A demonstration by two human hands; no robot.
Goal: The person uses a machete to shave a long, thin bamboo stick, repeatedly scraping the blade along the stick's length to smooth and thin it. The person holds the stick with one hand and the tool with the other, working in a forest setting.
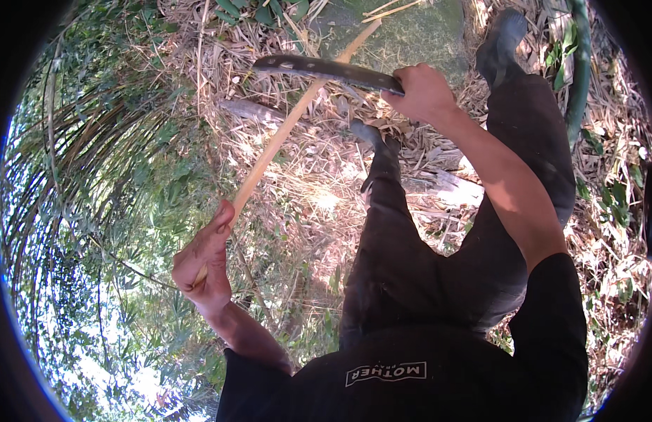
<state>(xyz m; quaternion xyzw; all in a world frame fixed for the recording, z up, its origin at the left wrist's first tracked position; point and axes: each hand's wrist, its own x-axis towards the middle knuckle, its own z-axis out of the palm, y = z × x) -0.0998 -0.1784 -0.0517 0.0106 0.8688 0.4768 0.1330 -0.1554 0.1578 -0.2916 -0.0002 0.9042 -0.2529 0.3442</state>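
Observation:
My left hand (210,264) is wrapped round the near end of a long, pale, stripped wooden stick (275,144). The stick slants up and to the right, its far end over a mossy stone slab (435,35). In my right hand (426,93), closed fingers grip a machete (305,66) with a dark, slightly curved blade marked by pale spots. The hand hides its grip. That blade points left and crosses over the stick near the far end; whether the two touch, I cannot tell.
Dry leaves and stalks (319,204) cover the ground around my legs. My dark boot (504,42) is beside the slab. A thick green stem (579,77) stands at the far right, and dense foliage (115,176) fills the left. Flat wood pieces (456,188) lie near my feet.

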